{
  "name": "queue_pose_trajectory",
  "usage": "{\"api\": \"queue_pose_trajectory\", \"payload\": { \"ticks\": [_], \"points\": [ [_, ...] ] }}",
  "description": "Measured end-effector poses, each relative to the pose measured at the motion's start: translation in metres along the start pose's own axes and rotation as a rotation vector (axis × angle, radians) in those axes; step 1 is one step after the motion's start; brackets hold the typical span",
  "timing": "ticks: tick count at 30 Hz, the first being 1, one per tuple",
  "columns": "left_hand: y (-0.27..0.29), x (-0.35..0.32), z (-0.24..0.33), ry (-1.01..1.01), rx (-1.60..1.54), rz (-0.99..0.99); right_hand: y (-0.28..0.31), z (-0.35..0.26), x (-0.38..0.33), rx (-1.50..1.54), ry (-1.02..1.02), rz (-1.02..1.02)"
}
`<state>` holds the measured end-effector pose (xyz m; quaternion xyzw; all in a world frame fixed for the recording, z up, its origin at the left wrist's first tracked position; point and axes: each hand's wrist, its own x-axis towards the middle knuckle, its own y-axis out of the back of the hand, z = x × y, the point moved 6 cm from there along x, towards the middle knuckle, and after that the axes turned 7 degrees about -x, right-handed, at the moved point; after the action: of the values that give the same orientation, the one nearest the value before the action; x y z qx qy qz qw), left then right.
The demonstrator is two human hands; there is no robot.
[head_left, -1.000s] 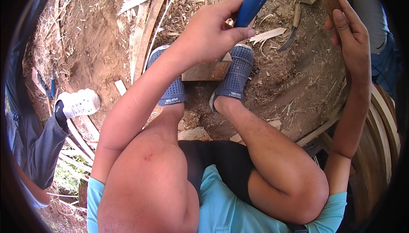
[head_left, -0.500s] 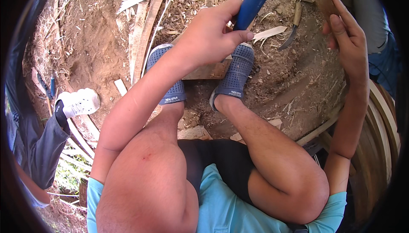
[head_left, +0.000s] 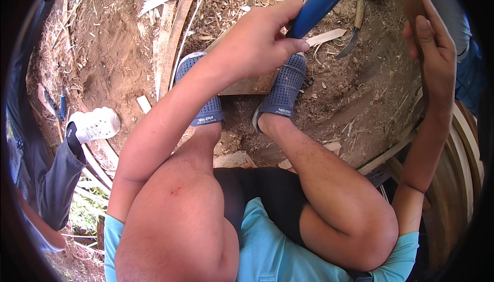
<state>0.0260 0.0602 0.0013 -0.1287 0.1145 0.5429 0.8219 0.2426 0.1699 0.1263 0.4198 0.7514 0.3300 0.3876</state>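
Two hands, both loaded. Left hand has a blue handle: thumb and index finger clamped on its lower part, other fingers tucked out of sight, cannot tell how they sit. Low grip leaves the handle's top end bare, probably on purpose. Handle leans right, above the gap between the clogs; whatever is below the grip is hidden by the hand.

Right hand has a brown handle, upper right near the frame rim. Thumb on the near side, fingers wrapped, one lying straighter along the wood, likely for control. The far end runs toward the top edge, so its head can't be read.

Block on the dirt between the feet, partly under the left hand; feet flank it, presumably to steady it. Curved knife lies on the ground between the two hands, in neither. Pale strips lie beyond the left foot.

Pose: left forearm slants up and inward across the left leg, wrist fairly straight, back of hand up. Right forearm runs nearly straight up the view, outside the right knee, hand well apart from the left one.
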Motion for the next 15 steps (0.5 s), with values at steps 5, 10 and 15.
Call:
{"api": "queue_pose_trajectory", "payload": {
  "ticks": [5, 10, 15],
  "points": [
    [0.002, 0.001, -0.007, -0.009, -0.055, -0.007, -0.011, -0.003, -0.002, 0.081, 0.160, 0.016],
    [0.006, 0.002, -0.007, -0.058, -0.079, -0.009, -0.008, -0.021, 0.009, 0.146, 0.157, 0.070],
    [0.007, 0.001, -0.014, 0.006, -0.013, 0.013, -0.004, -0.024, 0.009, -0.060, 0.133, -0.067]
  ]
}}
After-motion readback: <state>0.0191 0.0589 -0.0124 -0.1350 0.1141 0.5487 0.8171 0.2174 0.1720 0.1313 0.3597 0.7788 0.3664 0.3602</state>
